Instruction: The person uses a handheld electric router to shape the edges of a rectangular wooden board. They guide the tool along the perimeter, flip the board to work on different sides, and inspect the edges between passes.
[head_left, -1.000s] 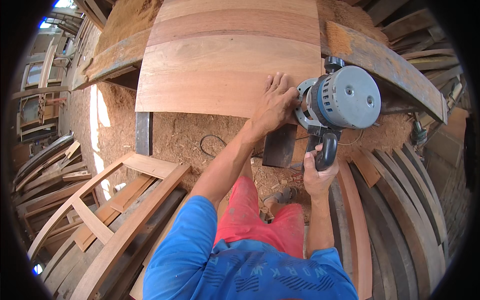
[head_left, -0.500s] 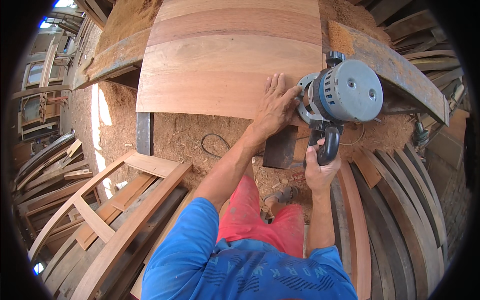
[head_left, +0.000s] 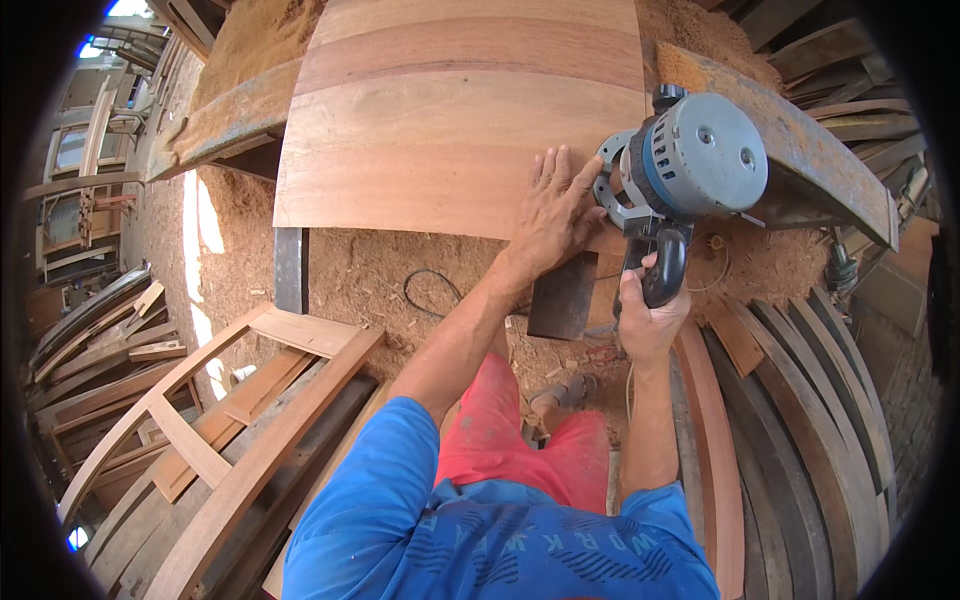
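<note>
A grey router (head_left: 702,158) with a blue band stands on the right edge of a wide wooden panel (head_left: 440,160). My right hand (head_left: 652,305) is wrapped around its black D-shaped handle (head_left: 668,268), close to the panel's near right corner. My left hand (head_left: 560,210) lies flat on the panel just left of the router, fingers stretched forward. Its fingertips reach the rim of the router's round base (head_left: 612,180). The bit and the underside of the base are hidden from here.
Sawdust-covered beams (head_left: 790,140) flank the panel. A wooden frame (head_left: 215,450) leans over stacked boards at lower left. Several curved timbers (head_left: 800,430) stand at lower right. A dark cable (head_left: 430,290) loops on the sawdusty floor. A dark block (head_left: 562,297) juts out below the panel.
The router has shifted slightly away from me along the panel's right edge, and my right hand has moved up with it. My left hand stays nearly in place beside the base.
</note>
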